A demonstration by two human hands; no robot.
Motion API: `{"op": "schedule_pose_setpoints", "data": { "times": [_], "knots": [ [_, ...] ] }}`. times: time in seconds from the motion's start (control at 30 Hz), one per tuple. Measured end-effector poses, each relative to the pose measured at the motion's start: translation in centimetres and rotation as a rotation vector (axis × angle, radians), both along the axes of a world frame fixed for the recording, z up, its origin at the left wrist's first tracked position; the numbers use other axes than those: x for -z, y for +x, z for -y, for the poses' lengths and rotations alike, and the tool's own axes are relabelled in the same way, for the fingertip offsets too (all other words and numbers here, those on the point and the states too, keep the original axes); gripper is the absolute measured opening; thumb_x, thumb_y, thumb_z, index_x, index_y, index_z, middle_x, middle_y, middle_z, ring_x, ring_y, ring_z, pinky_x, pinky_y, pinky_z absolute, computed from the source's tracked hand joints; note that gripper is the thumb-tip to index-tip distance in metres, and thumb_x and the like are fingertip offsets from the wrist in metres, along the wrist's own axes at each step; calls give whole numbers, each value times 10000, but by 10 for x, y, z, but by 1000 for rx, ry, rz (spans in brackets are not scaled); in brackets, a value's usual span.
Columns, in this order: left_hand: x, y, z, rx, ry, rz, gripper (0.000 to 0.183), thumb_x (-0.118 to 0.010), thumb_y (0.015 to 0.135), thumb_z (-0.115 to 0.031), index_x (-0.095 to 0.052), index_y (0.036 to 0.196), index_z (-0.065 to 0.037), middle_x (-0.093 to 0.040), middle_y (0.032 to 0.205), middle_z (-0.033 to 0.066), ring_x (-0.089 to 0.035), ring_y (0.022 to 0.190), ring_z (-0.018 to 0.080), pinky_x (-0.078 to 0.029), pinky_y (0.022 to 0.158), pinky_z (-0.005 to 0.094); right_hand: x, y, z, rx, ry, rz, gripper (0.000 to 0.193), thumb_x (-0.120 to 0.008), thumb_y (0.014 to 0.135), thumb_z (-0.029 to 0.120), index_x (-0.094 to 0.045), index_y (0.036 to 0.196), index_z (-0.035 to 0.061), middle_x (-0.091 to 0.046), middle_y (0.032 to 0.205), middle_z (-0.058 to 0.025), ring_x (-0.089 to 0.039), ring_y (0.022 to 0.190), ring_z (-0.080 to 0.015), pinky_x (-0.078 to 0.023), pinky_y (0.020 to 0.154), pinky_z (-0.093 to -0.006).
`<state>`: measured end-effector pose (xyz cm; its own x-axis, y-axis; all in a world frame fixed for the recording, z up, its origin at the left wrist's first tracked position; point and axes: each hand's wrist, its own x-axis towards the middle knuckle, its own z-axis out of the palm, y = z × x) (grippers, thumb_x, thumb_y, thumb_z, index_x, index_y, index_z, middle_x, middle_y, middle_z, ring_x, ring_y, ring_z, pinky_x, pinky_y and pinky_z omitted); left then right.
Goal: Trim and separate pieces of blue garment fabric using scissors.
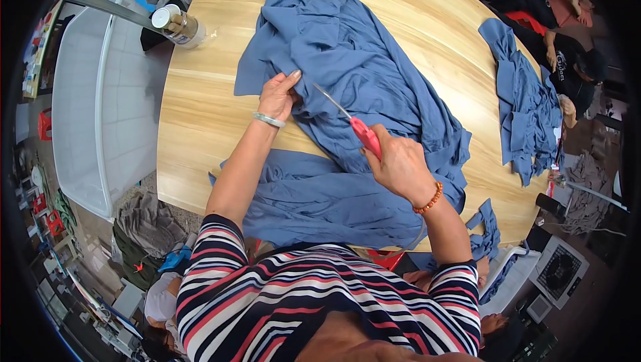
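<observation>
A blue shirt (354,62) lies rumpled across the wooden table (200,105) in front of me. My left hand (276,97), with a bangle at its wrist, pinches the shirt's near-left edge between thumb and fingers. In my right hand (404,168) is a pair of scissors (365,136) with red handles. Its narrow metal blades point up and left over the shirt, a short way from my left fingertips; whether they touch the cloth I cannot tell. Between me and that shirt another blue garment (300,195) is spread along the near table edge, partly under my forearms.
A clear jar with a white lid (180,25) stands at the table's far left. Beside the table is a large white tub (80,108). More blue garments (524,108) lie along the right edge, where a person in black (567,62) sits. Other people are around.
</observation>
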<state>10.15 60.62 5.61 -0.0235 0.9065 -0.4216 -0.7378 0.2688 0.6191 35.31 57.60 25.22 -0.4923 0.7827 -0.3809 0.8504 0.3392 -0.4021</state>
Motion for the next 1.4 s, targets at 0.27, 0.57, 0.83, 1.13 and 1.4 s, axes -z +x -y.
{"op": "schedule_pose_setpoints", "data": {
  "times": [0.27,0.57,0.83,1.13,1.4],
  "knots": [
    [-60,1,-56,2,215,-185,178,-606,917,-190,-609,1020,-44,-652,911,18,-599,815,105,-477,737,258,8,22,-3,173,49,-141,276,-633,859,228,-525,1046,55,-615,718,-214,-603,689,-417,-471,622,-468],
    [-2,-47,11,560,159,-1140,278,-682,820,-130,-592,1039,17,-602,816,8,-533,719,72,-458,685,227,17,35,16,170,-8,-146,263,-618,866,204,-527,1065,60,-615,720,-211,-604,692,-411,-470,622,-465],
    [-17,-35,12,403,347,-1144,190,-719,798,-95,-585,913,-24,-517,741,-53,-421,647,23,-356,579,180,19,21,24,99,-6,-166,287,-631,852,215,-536,1080,70,-610,686,-196,-605,652,-387,-465,587,-453],
    [-13,-37,18,314,61,-575,282,-661,846,-48,-576,1111,-4,-627,1032,49,-590,938,88,-472,867,223,-1,23,26,3,-67,-72,249,-632,843,216,-565,1040,79,-607,662,-172,-598,610,-367,-460,562,-446],
    [3,-67,18,215,-167,-244,281,-595,870,-9,-591,1148,34,-653,1024,68,-609,917,125,-486,885,263,23,16,29,-13,7,-166,198,-623,837,185,-560,988,73,-633,700,-146,-615,632,-345,-472,576,-432]
  ]
}}
